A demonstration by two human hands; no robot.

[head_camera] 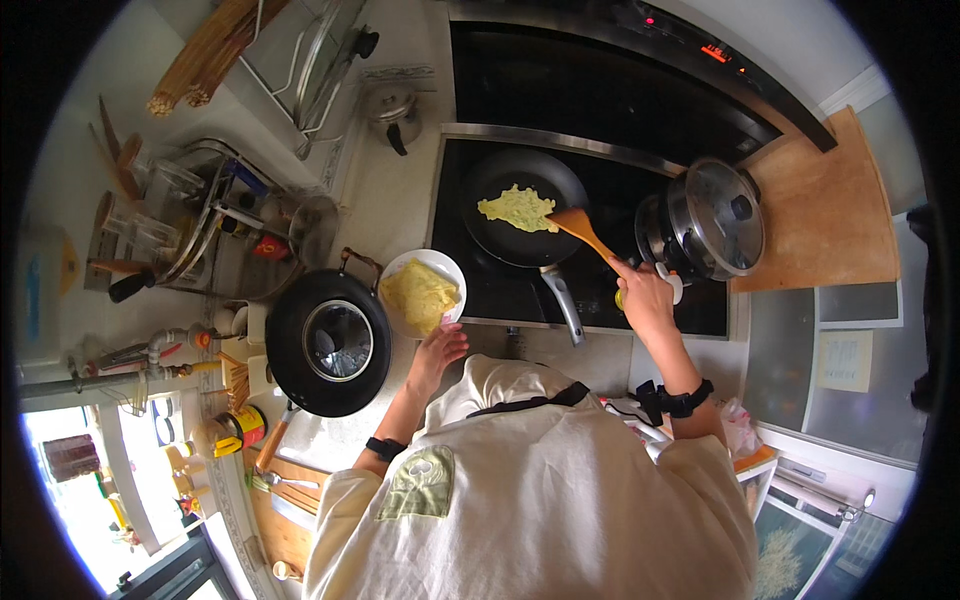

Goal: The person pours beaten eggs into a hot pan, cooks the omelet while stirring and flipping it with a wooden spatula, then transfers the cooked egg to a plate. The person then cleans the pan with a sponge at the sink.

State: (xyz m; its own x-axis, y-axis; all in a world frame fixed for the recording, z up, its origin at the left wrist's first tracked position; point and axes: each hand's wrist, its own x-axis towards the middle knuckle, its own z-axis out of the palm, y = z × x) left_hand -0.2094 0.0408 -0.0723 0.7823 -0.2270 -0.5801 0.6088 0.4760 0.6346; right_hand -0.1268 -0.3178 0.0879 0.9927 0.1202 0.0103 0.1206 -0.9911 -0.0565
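Note:
My right hand (pixel 646 300) is closed round the handle of a wooden spatula (pixel 576 223). The spatula's blade touches the right edge of a yellow-green egg pancake (pixel 517 208) in a black frying pan (pixel 487 244) on the cooktop. The pan's grey handle (pixel 562 304) points towards me. Near the lower rim of a white bowl (pixel 460 268) is my left hand (pixel 442 350), its fingers apart and slightly bent; whether they touch the rim I cannot tell. Folded yellow pancake (pixel 420 294) lies in that bowl.
Left of the bowl stands a black wok (pixel 289 375) with a glass lid (pixel 337 341) inside. A lidded steel pot (pixel 716 217) is at the cooktop's right. A kettle-like steel pot (pixel 391 109) stands behind. A knife (pixel 292 512) lies on a wooden board (pixel 266 525) at lower left.

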